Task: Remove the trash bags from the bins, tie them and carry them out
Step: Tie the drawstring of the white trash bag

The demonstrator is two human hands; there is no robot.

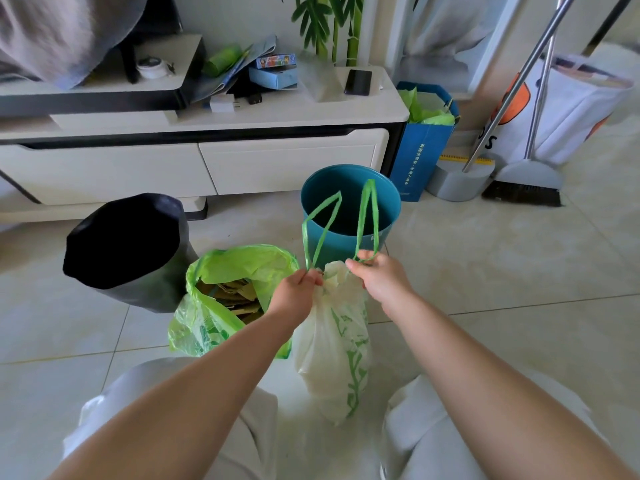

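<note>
Green bag (221, 306) centre-left, open, untied | left hand (298, 292) pinches left drawstring loop (322, 230) | white bag (332, 341) upright at frame centre, neck between both hands, equally near | right hand (381, 275) pinches right loop (367, 216) | blue bin (349, 206) behind.

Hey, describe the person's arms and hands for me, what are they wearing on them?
Nothing is worn on them. The left hand and right hand have no gloves, and no ring, watch or bracelet shows. The left forearm and right forearm are uncovered, with no sleeve in view. Pale grey-white trousers cover the knees below.
</note>
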